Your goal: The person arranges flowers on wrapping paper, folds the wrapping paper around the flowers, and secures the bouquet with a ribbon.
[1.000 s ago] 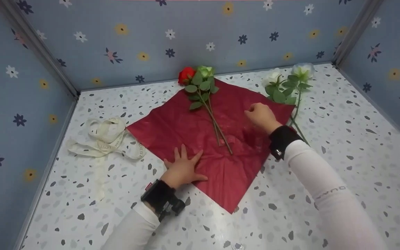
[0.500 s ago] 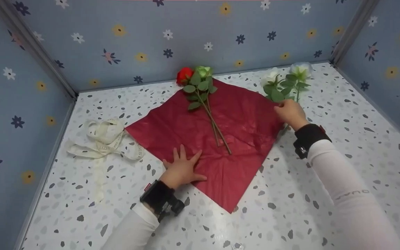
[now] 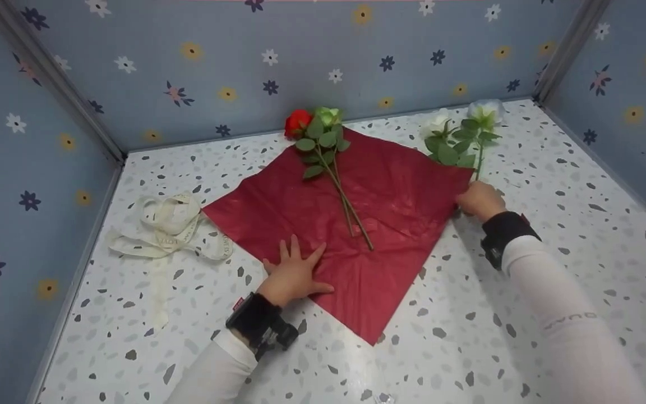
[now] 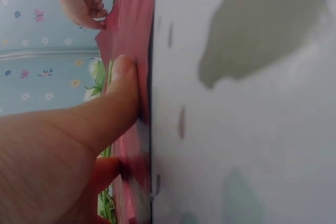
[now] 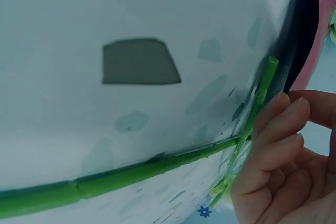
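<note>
A deep-red, square wrapping sheet (image 3: 396, 207) of thin, creased material lies cornerwise on a white, grey-speckled tabletop (image 3: 205, 320), one corner aimed at the near side. The left hand (image 3: 293, 276) rests flat on the sheet's near-left edge, its fingers and thumb spread apart, gripping nothing. The right hand (image 3: 480, 200) is at the sheet's right corner, thumb and fingers brought together on the edge in what looks like a pinch; its fingertips are partly hidden from the head camera, so the exact hold is hard to make out.

On the far part of the sheet lie a red artificial rose (image 3: 298, 123) and, just right of it, a pale-green artificial rose (image 3: 330, 116). Their heads reach past the far edge, and their thin stems cross, running toward the near right. Beyond the right hand, at the far right, lie a white artificial rose (image 3: 436, 122) and a pale-blue and white artificial rose (image 3: 485, 114). The right wrist view shows green stems (image 5: 131, 179) on the tabletop beside that hand. A looped, cream-coloured printed ribbon (image 3: 170, 242) lies left of the sheet.
</note>
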{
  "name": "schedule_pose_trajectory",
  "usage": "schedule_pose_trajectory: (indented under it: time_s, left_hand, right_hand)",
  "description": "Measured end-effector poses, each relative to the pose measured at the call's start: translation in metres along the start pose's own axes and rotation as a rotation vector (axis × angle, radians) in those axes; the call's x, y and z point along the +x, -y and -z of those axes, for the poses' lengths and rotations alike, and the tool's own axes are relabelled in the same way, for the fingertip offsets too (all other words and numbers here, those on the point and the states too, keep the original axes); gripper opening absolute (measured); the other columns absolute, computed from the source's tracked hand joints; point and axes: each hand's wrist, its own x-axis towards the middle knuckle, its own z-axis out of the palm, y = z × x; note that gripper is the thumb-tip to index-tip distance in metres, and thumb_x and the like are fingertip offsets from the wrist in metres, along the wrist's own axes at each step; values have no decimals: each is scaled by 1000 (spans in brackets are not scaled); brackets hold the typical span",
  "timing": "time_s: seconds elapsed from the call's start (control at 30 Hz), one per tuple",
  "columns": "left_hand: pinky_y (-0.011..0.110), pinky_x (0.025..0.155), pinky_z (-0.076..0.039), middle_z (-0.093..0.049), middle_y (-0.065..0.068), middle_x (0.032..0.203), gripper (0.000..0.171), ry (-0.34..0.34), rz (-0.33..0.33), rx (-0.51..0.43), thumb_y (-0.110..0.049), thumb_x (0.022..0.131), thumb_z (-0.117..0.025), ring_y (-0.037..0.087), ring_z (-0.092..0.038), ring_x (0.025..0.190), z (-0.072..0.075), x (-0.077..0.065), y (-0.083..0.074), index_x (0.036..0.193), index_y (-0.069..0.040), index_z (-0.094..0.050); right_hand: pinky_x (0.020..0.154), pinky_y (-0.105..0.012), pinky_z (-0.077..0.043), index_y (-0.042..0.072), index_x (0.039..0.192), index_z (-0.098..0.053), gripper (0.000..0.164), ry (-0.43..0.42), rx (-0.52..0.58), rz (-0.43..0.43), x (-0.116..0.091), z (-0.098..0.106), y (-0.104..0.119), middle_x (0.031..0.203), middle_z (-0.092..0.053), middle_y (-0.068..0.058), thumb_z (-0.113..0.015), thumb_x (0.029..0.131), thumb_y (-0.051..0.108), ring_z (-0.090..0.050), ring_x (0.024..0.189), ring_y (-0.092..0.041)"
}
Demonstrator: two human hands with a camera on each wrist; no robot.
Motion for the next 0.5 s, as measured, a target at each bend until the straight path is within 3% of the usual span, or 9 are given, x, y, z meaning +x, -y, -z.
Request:
schedule_pose_trajectory:
  time_s: [0.2, 0.5]
  left_hand:
    - [77, 94, -13, -5, 28, 153, 92, -2, 1, -2, -58, 76, -70, 50, -1, 139, 0, 0, 0, 151, -30, -24]
    - [77, 95, -13, -4, 28, 153, 91, 6, 3, -5, -57, 76, -69, 50, 0, 139, 0, 0, 0, 151, -30, -24]
  right_hand:
    - [58, -32, -42, 1, 78, -59, 40, 5, 12, 69, -3, -3, -2, 63, -58, -5, -48, 93, 36, -55, 58, -20]
    - [49, -24, -45, -4, 78, -64, 42, 34, 176, 13, 1, -9, -11, 52, -60, 2, -50, 94, 31, -56, 45, -9]
